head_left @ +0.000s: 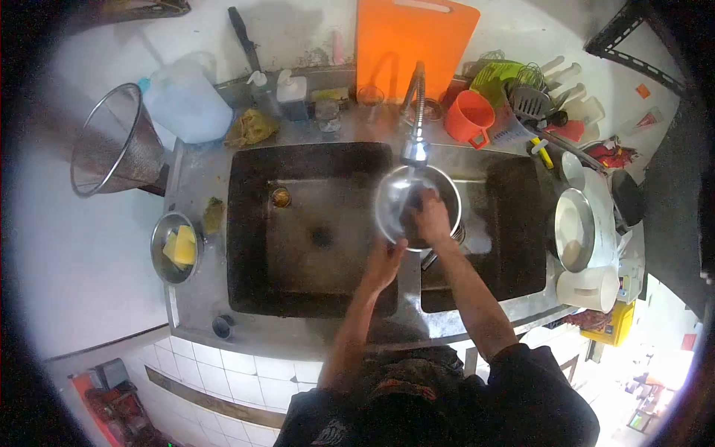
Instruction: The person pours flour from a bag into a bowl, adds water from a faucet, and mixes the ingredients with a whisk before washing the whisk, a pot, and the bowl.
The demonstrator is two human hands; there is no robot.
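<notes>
A round metal bowl (386,201) is held under the faucet (417,134), over the divider between the two sink basins. My left hand (386,264) grips its near rim, thumb up at the edge. Inside the bowl is my right hand (433,217), with its fingers curled against the inner wall. Whatever lies under those fingers is hidden, and the area is dark and blurred. Below the bowl, part of a metal utensil (429,260) shows in the right basin (491,272).
A metal bowl with yellow sponges (181,247) stands left of the left basin (313,261). Along the back are a jug (186,104), soap bottles, an orange cutting board (410,45), a red-orange mug (470,118) and utensils. Several pans and bowls (573,229) line the right side.
</notes>
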